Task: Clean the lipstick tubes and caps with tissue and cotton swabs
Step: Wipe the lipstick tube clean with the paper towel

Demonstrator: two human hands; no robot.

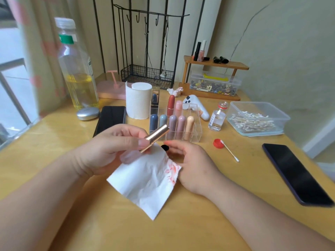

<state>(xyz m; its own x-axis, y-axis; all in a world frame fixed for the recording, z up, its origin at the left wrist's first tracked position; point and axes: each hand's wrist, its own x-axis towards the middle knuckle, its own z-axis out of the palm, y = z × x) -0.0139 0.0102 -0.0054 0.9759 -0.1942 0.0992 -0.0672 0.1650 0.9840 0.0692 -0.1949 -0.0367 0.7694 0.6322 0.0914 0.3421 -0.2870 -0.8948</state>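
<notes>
Held tube (157, 135) tilted over stained tissue (145, 183) in left hand (116, 147), fingers clamped on both, presumably to catch smears; pinched black piece (165, 147) in curled right hand (190, 163), above tabletop (235, 178) middle.

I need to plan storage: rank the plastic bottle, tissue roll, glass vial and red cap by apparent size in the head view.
1. plastic bottle
2. tissue roll
3. glass vial
4. red cap
The red cap lies nearest yet looks smallest, so nearness does not upset this order.
</notes>
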